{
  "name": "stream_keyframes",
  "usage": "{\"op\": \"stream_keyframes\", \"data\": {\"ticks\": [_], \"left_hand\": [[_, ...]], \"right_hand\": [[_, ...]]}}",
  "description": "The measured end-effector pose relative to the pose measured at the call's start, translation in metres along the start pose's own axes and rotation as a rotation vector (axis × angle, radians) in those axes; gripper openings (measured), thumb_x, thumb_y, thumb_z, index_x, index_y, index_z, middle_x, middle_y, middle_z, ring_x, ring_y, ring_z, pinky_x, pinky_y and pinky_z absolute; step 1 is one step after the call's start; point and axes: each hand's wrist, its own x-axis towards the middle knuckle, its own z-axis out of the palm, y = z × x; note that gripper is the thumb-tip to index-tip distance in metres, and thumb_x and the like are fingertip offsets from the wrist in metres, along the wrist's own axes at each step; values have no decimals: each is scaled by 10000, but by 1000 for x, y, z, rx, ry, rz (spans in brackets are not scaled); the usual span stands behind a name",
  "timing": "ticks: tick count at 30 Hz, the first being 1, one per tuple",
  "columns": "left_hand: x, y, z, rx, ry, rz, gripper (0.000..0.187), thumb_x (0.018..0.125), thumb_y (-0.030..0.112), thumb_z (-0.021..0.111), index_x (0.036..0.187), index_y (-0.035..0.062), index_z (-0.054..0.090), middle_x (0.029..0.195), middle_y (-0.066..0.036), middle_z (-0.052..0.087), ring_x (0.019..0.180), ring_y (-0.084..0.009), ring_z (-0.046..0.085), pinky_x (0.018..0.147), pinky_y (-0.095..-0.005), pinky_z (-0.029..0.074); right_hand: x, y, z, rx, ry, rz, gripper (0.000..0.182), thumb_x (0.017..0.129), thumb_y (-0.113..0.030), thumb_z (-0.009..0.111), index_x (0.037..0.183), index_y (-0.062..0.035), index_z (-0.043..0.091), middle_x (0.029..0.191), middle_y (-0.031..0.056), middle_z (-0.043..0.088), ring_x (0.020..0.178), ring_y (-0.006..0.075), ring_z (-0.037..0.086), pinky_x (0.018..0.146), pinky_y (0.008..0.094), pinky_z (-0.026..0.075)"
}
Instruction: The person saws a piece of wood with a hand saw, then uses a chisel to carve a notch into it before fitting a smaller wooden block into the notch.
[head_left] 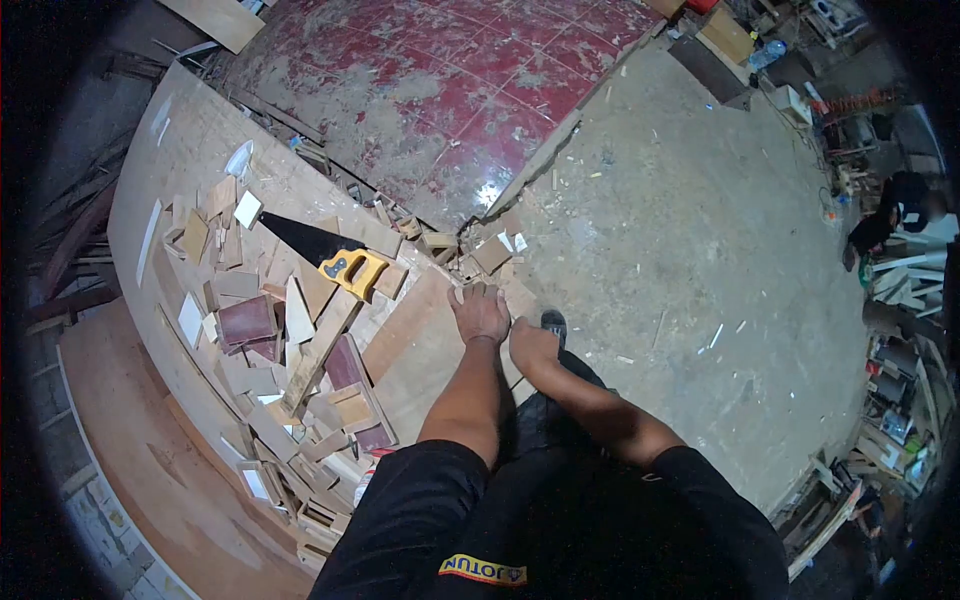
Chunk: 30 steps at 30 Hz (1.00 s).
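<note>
My left hand [482,315] lies on a pale wooden board [420,320] at the table's edge, fingers forward and slightly spread. Close to its right, my right hand [533,343] is closed at the edge of the board. Whatever its fingers hold, if anything, is hidden from this angle. A handsaw [350,268] with a yellow handle and dark blade rests on the table ahead and to the left, out of both hands.
Wood offcuts [248,320] are heaped across the worktable [285,185] to the left. Beyond lies a dusty red tiled floor [430,90]; grey concrete floor [680,230] with scattered scraps extends to the right. A person [900,205] is at the far right near piled wood.
</note>
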Motion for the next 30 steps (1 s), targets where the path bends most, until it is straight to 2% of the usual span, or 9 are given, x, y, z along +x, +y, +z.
{"op": "stream_keyframes", "data": {"ticks": [4, 10, 12, 15, 19, 21, 23, 27, 30], "left_hand": [[1, 3, 2, 56, 8, -5, 285, 919, 293, 445, 986, 107, 651, 1051, -80, 602, 1112, -245, 498, 1087, -525, 168], [0, 3, 2, 47, 31, -5, 264, 910, 298, 471, 976, 119, 653, 1026, -61, 601, 1098, -226, 500, 1084, -519, 173], [-1, 1, 2, 38, 28, -30, 263, 910, 298, 471, 974, 118, 652, 1021, -57, 602, 1098, -222, 499, 1083, -520, 171], [1, 0, 1, 35, 23, -14, 262, 910, 299, 472, 970, 118, 652, 1016, -49, 601, 1093, -211, 498, 1083, -516, 166], [-1, 1, 4, 3, 11, -14, 268, 903, 291, 476, 976, 103, 653, 1057, -70, 596, 1144, -226, 480, 1099, -502, 151], [1, -1, 3, 18, 39, -2, 264, 902, 289, 478, 974, 105, 652, 1052, -68, 595, 1142, -226, 481, 1097, -500, 154], [0, 1, 2, 2, 5, -17, 260, 901, 288, 477, 972, 110, 653, 1056, -65, 595, 1137, -225, 483, 1089, -497, 162], [2, 2, 1, 0, 1, -27, 259, 903, 286, 474, 971, 111, 653, 1051, -62, 598, 1136, -221, 484, 1085, -494, 164], [1, 1, 1, 15, 7, -18, 266, 907, 290, 470, 971, 110, 656, 1052, -61, 600, 1135, -220, 483, 1087, -499, 161]], "right_hand": [[-16, 16, -22, 3, -21, -109, 236, 893, -150, 433, 990, -17, 602, 876, 215, 690, 813, 375, 689, 692, 466, 549], [-81, 39, -58, -96, -85, -88, 206, 874, -147, 477, 945, -6, 609, 798, 194, 686, 671, 321, 697, 554, 447, 546], [-92, 40, -67, -244, -71, -199, 205, 875, -146, 479, 935, -3, 614, 800, 194, 687, 653, 318, 695, 538, 433, 545], [-71, 41, -27, -215, -111, -77, 209, 876, -143, 466, 918, -7, 620, 807, 205, 690, 673, 352, 691, 569, 440, 549], [-30, 17, -10, -101, -69, -68, 226, 879, -148, 451, 914, -3, 621, 805, 223, 686, 691, 370, 688, 596, 455, 553], [-7, 16, 12, -57, 77, -104, 245, 884, -154, 436, 930, 7, 616, 793, 235, 680, 699, 372, 687, 614, 472, 551], [-3, 21, 12, -55, 45, -122, 253, 888, -159, 427, 932, 13, 607, 791, 237, 677, 709, 372, 687, 624, 475, 548], [-30, 37, -9, -46, 10, -155, 231, 876, -149, 435, 882, 20, 592, 761, 232, 671, 694, 369, 684, 603, 494, 534], [-71, 64, -14, -56, 29, -135, 173, 840, -137, 486, 873, -16, 605, 688, 202, 662, 598, 344, 677, 507, 456, 532]]}}
